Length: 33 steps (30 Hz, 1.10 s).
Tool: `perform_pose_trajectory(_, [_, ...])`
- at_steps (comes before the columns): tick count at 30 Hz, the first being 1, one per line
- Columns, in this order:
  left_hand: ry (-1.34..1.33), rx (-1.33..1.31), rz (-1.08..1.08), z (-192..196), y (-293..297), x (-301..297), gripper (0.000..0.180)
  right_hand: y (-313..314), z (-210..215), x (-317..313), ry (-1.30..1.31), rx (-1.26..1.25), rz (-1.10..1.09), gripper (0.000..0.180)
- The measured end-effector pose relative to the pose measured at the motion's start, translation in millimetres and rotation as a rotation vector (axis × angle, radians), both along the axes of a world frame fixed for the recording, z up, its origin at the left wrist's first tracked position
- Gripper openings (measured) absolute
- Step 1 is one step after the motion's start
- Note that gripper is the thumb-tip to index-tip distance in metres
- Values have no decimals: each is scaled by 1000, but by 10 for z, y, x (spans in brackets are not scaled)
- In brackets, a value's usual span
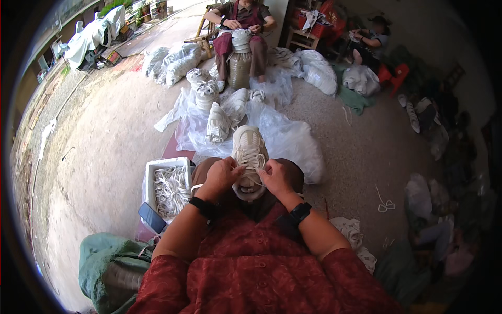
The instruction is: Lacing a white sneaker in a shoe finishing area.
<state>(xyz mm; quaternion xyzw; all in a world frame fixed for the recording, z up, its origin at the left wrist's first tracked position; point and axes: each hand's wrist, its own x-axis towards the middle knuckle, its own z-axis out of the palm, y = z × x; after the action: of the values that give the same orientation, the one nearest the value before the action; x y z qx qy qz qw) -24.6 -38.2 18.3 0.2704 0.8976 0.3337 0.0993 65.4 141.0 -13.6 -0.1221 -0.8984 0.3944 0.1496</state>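
A cream-white sneaker (pixel 248 137) stands over my lap, its toe pointing away from me. White shoelaces (pixel 250 157) criss-cross its upper, with loose ends hanging near the ankle opening. On the shoe's left side my left hand (pixel 224 174) is closed, fingertips pinching a lace. My right hand (pixel 275 177) pinches the lace on the opposite side, thumb and forefinger together. Just left of my knee sits a white foam box (pixel 148 183) heaped with loose white laces (pixel 171 189). A dark phone (pixel 152 217) rests at the box's near corner.
Several sneakers (pixel 217 123) lie ahead on clear plastic sheeting (pixel 285 137). Beyond them, a seated person (pixel 243 18) handles a shoe on a full sack (pixel 240 70). Another person works at the far right near a red stool (pixel 393 78). Green netting (pixel 107 261) lies at lower left.
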Motion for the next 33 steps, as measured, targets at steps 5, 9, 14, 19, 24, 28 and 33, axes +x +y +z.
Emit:
perform_pose_trajectory(5, [254,-14,6,-267,86,-145,23,-55,68,-267,74,185,-40,15])
perform_pose_trajectory(9, [197,101,34,199,49,-355,25,352,288,-476,157,168,-107,15])
perform_pose_trajectory(14, [-103,169,-176,-114,-308,-245,44,251,305,-6,-146,4,105,22])
perform_pose_trajectory(19, [-175,308,-165,-83,-603,-16,40,81,78,421,-17,-5,343,13])
perform_pose_trajectory(24, [-129,350,-98,92,-1057,-217,6,470,557,434,31,181,360,14])
perform_pose_trajectory(28, [-140,276,29,16,-1527,-395,5,944,817,484,-72,211,277,15])
perform_pose_trajectory(33, [-192,250,76,-70,-1861,-316,2,1530,737,835,-106,155,173,14])
